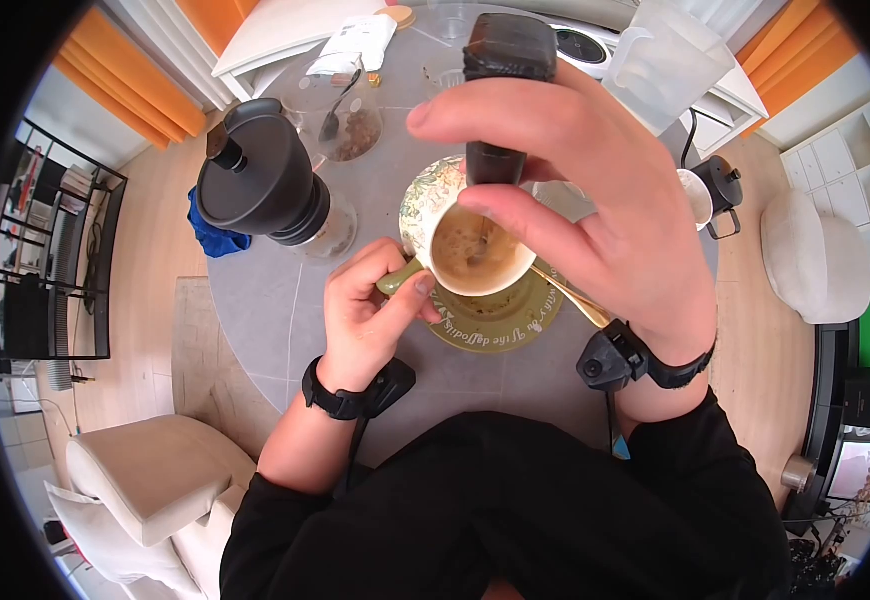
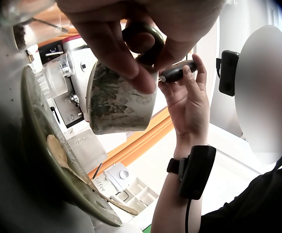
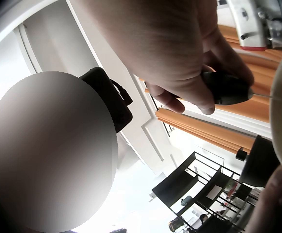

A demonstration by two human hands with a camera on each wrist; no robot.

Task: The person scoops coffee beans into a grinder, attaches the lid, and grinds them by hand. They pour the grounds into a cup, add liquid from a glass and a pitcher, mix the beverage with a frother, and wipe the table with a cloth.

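In the head view, my left hand pinches the green handle of a floral cup and holds it tilted over a green saucer. The cup contains light brown, foamy coffee. My right hand grips a black handheld milk frother, its thumb and fingers around the body. The thin metal shaft dips into the coffee, and the whisk end is hidden in the liquid. A gold spoon lies on the saucer. In the left wrist view, the cup hangs clear of the saucer.
A black coffee grinder with a clear base stands at left, near a blue cloth. Farther back are a glass bowl with brown pieces and a white packet. A clear container and black pot stand at right.
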